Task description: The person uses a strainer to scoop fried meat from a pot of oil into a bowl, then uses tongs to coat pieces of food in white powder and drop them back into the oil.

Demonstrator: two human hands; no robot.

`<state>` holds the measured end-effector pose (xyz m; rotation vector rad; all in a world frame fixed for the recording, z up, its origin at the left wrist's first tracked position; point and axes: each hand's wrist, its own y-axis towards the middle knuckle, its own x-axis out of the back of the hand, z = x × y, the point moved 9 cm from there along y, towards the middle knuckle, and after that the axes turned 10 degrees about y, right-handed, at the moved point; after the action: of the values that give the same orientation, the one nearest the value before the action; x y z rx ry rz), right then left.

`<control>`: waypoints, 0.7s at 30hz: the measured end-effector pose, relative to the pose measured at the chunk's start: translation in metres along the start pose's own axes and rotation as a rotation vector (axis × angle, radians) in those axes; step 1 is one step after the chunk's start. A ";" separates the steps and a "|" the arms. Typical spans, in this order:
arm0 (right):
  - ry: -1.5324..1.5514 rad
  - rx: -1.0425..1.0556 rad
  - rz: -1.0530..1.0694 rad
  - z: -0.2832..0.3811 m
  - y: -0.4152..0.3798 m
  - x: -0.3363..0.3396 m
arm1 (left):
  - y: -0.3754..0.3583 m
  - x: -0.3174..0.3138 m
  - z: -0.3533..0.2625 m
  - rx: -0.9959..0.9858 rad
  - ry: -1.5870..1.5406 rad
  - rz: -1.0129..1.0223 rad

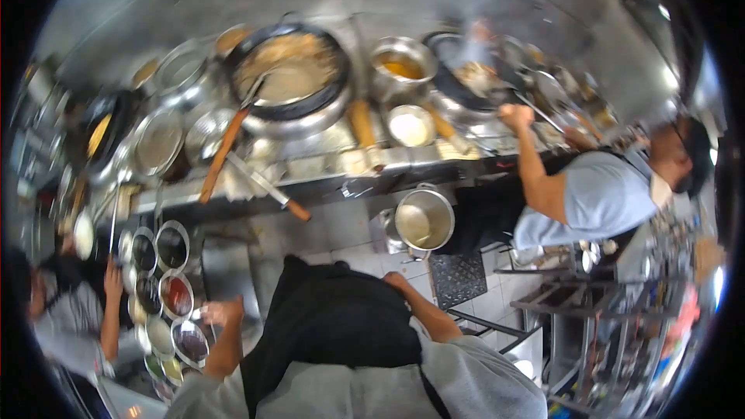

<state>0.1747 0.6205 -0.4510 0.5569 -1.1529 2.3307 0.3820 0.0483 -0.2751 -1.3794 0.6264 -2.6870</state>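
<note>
Lower left of the frame: red sauce [177, 296] lies in a round container within a cluster of similar vessels; the person's left hand [223, 313] is just beside its right side. Whether the left grip is open, closed or holding anything cannot be told. The right hand [396, 282], right of centre, is beside the black apron [334, 314]; its grip likewise cannot be judged. For good handling, the left hand would best work slowly above the closely set rims, with fingertips out of the sauces. Upper centre: a large wok [339, 81] stands on the surface [326, 180], where a wooden handle [223, 151] overhangs the front edge and would need care. Centre: tiled floor [349, 229] offers some room, bounded on the right by a stockpot [442, 208]. Margins: one co-worker [597, 190] at right, another [70, 306] at far left, limit sideways movement
</note>
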 end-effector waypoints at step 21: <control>-0.122 0.010 -0.238 -0.021 0.032 -0.020 | -0.113 0.232 -0.141 -1.085 -1.012 -0.311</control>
<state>0.1691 0.6156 -0.4937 0.8034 -1.0648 2.1250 0.1469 0.1445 -0.1274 -2.8389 1.8494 -1.2268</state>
